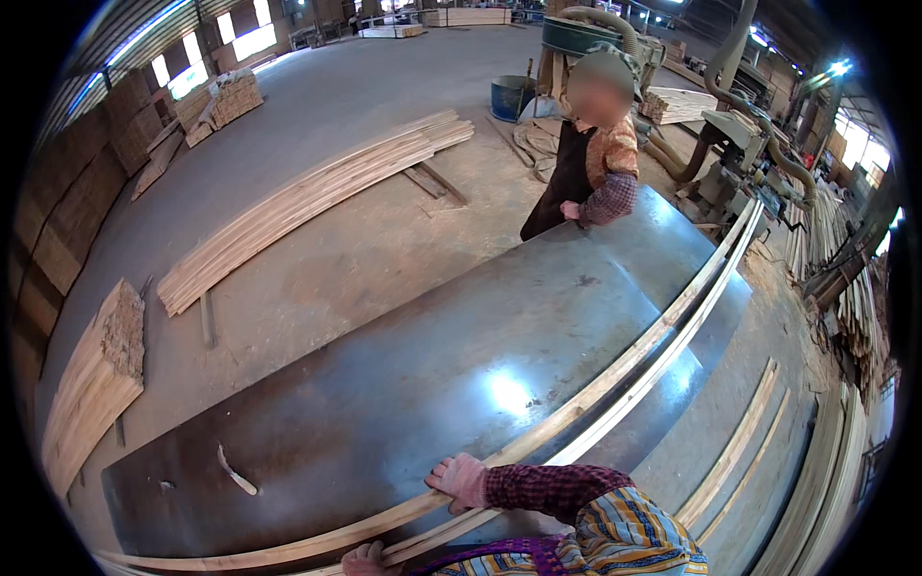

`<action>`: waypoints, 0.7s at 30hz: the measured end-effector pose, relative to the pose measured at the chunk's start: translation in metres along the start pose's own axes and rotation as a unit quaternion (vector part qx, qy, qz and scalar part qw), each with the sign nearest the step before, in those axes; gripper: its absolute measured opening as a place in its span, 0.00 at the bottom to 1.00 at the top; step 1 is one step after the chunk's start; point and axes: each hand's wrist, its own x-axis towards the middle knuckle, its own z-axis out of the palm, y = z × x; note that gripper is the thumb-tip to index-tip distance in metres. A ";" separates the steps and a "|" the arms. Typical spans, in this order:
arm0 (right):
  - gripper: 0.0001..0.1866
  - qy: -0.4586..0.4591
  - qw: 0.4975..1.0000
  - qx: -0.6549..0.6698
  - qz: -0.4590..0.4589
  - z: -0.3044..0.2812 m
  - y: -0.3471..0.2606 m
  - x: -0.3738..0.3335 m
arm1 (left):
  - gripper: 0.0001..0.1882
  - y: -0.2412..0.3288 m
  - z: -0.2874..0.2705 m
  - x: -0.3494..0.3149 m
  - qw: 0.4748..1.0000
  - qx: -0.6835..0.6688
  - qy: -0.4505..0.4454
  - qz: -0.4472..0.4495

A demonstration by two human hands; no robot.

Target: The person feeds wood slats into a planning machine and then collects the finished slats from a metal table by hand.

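Observation:
Two long, pale wooden strips run along the near side of a dark, shiny metal-topped table (317, 413). My right hand (461, 482), in a pinkish glove, curls its fingers over the farther wooden strip (567, 408). Lower down, at the bottom edge of the view, my left hand (370, 559) closes around the nearer wooden strip (615, 418); part of this hand is cut off. Both strips stretch away to the machine at the far right. A thin wood splinter (237, 470) lies on the tabletop at the left.
Across the table stands a co-worker (576, 173), one hand at its far edge. A machine with hoses (730, 144) sits at the far right. Stacked boards (307, 202) lie on the floor beyond, another stack (96, 384) at left. Loose strips (735, 451) lie at right.

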 end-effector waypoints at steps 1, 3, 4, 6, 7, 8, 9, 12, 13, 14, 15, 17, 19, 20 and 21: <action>0.41 -0.006 1.000 0.012 0.002 0.002 0.001 0.004 | 0.29 0.009 -0.012 0.009 0.997 0.020 0.034 0.065; 0.39 -0.012 0.999 0.033 -0.002 0.001 0.000 0.014 | 0.28 0.025 -0.033 0.019 0.991 0.062 0.044 0.112; 0.38 -0.005 0.999 0.036 0.000 0.003 0.000 0.016 | 0.28 0.032 -0.037 0.021 0.992 0.080 0.019 0.095; 0.35 0.009 0.999 0.043 0.005 0.012 0.000 0.020 | 0.27 0.035 -0.041 0.021 0.992 0.099 0.003 0.084; 0.33 0.023 0.999 0.046 -0.002 0.016 0.001 0.022 | 0.27 0.036 -0.040 0.022 0.991 0.096 0.015 0.091; 0.32 0.037 0.998 0.049 -0.008 0.021 0.003 0.023 | 0.26 0.035 -0.038 0.022 0.990 0.094 0.027 0.098; 0.31 0.051 0.997 0.053 -0.014 0.025 0.005 0.024 | 0.27 0.034 -0.036 0.021 0.990 0.092 0.032 0.103; 0.29 -0.024 0.989 0.145 -0.003 0.009 0.010 0.033 | 0.29 0.030 -0.032 0.015 0.988 0.092 0.048 0.116; 0.28 -0.032 0.984 0.172 -0.005 0.000 0.010 0.034 | 0.30 0.029 -0.033 0.015 0.987 0.096 0.054 0.120; 0.27 -0.041 0.979 0.200 -0.006 -0.010 0.009 0.034 | 0.31 0.029 -0.034 0.014 0.985 0.099 0.060 0.124; 0.27 -0.051 0.972 0.227 -0.006 -0.015 0.007 0.034 | 0.31 0.031 -0.033 0.013 0.984 0.109 0.057 0.126; 0.24 -0.035 0.986 0.165 0.009 -0.001 -0.006 0.041 | 0.32 0.037 -0.037 0.019 0.981 0.131 0.051 0.135; 0.22 -0.037 0.992 0.124 0.004 -0.001 -0.018 0.047 | 0.33 0.012 -0.016 0.011 0.984 0.136 0.009 0.110; 0.21 -0.048 0.992 0.115 0.000 -0.009 -0.025 0.041 | 0.35 0.009 -0.011 0.010 0.986 0.135 -0.012 0.096; 0.20 -0.060 0.993 0.104 -0.006 -0.013 -0.028 0.037 | 0.34 0.006 -0.007 0.007 0.987 0.136 -0.015 0.081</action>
